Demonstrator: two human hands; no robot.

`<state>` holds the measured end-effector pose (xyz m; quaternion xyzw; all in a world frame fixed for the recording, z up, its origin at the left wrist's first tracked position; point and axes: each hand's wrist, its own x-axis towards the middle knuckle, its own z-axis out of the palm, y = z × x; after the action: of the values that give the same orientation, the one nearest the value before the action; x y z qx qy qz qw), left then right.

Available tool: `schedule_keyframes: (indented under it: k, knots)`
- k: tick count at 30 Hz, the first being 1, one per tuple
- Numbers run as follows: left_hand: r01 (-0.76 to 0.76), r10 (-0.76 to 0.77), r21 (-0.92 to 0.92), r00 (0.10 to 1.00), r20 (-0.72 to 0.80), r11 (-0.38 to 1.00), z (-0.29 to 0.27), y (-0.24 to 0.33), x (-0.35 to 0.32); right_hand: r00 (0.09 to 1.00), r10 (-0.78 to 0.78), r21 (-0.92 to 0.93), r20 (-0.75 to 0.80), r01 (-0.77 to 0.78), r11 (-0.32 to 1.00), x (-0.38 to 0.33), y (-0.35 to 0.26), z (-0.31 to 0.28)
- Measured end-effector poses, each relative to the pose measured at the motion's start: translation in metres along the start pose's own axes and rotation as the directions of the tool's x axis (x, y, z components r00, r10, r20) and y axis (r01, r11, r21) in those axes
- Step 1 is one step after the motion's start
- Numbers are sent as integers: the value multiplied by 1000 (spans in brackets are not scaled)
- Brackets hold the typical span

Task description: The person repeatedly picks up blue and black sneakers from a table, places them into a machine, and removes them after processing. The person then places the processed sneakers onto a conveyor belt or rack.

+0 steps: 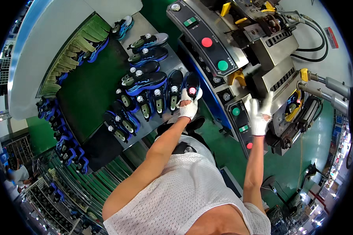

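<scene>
My left hand (188,107), in a white glove with some bare fingertips, grips the near end of a black shoe (191,80) with a blue sole. A round piece on that shoe glows red. The shoe is at the right end of a row of similar shoes (159,98) on a metal table (155,27). My right hand (259,119), also gloved, is raised with fingers spread and nothing in it. It appears over the edge of the machine, beside a panel with green and red buttons (239,121). In the machine, a dark blue shoe part (292,102) sits within a yellow holder (298,111).
A second button panel (208,43) slants across the machine's upper part. Grey cylinders (335,86) and black hoses (321,43) project at right. To the left, shoes lie by a green conveyor belt (94,84) under a fringed tunnel opening (66,55). A person (19,174) is far left.
</scene>
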<state>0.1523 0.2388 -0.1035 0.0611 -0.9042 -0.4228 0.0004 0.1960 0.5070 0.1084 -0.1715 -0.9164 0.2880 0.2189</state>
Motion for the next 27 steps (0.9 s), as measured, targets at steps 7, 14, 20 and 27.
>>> schedule_keyframes:
  k: [7, 14, 20, 27]
  knots:
    - [-43, 162, -260, 876, 455, 965, -115, 32, 20, 900, 23, -678, 436, 312, 666, -70, 12, 88]
    - [-64, 112, -184, 958, 265, 981, -125, -33, 9, 787, 285, -56, 548, -305, 951, -97, -102, 191]
    - [226, -166, -154, 929, 331, 962, -57, -55, 29, 723, 650, -295, 234, -584, 756, -106, -106, 274]
    - [200, -90, -142, 828, 553, 969, -94, -48, 55, 634, 745, -143, 208, -734, 664, -144, -82, 245]
